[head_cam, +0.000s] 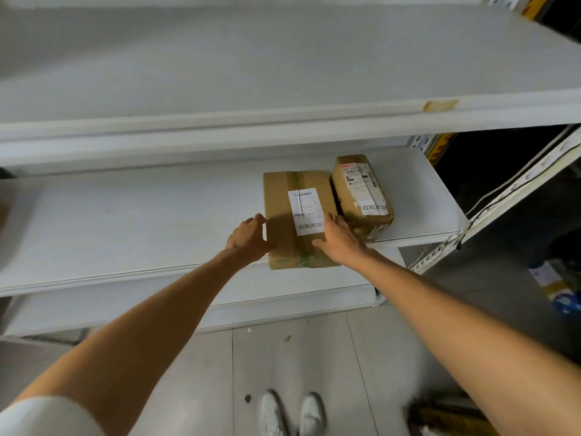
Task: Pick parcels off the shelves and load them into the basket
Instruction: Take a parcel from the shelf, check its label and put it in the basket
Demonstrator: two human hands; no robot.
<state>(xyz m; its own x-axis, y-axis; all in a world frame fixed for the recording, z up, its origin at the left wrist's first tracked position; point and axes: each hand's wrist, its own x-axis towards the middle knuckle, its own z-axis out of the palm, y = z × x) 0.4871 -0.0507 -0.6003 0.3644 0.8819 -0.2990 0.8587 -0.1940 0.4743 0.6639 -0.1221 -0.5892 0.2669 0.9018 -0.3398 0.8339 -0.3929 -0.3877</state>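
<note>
Hands flank the larger parcel (283,212), which lies on the middle shelf (125,221) with its front end right at the shelf lip. The main risk, as I judge it, is a one-sided hold. If the left hand (248,239) pulls before the right has real purchase, the box could swing off the lip and drop to the floor (283,357). On the right the trouble is crowding. The smaller parcel (361,196) sits just beside the box and seems to touch it, so a sideways drag could nudge it toward the shelf's open end.

The left hand's fingers are curled against the box's left wall, with the thumb toward the front corner, in a partial grip. The right hand (341,242) has nearly straight fingers laid along the top right edge beside the label, with the thumb spread across the top. It is pressing rather than clasping. Neither parcel is lifted yet. No basket shows in this view.
</note>
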